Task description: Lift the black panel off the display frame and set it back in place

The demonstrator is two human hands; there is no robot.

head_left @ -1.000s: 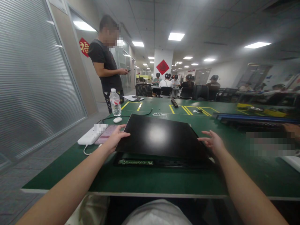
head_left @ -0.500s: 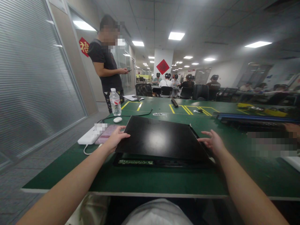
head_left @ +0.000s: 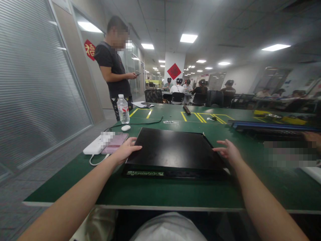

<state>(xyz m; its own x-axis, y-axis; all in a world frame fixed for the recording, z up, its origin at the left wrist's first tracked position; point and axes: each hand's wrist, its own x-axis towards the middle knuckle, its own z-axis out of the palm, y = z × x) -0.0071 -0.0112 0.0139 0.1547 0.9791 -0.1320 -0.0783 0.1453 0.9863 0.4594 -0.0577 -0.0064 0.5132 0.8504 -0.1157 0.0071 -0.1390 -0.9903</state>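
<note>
A flat black screen panel (head_left: 173,149) lies over a black frame (head_left: 190,174) in front of me. Along the frame's near edge a green circuit board strip (head_left: 145,173) shows uncovered. My left hand (head_left: 127,149) grips the panel's left edge, thumb on top and the other fingers at its side, partly hidden. At the right edge, my right hand (head_left: 229,152) has its fingers stretched out and apart, the tips at or very close to the frame's side; contact cannot be made out.
Left of the panel are a white power strip (head_left: 92,147) and a phone (head_left: 116,144). Behind stand a water bottle (head_left: 123,109) and a white mouse-like object (head_left: 125,128). Blue-black bars (head_left: 271,127) and another person's hand (head_left: 312,138) are at the right. A person stands beyond the table (head_left: 175,197).
The panel's left side has come down closer to the frame, and the panel lies flatter. My left hand has shifted slightly right with it; my right hand has barely moved.
</note>
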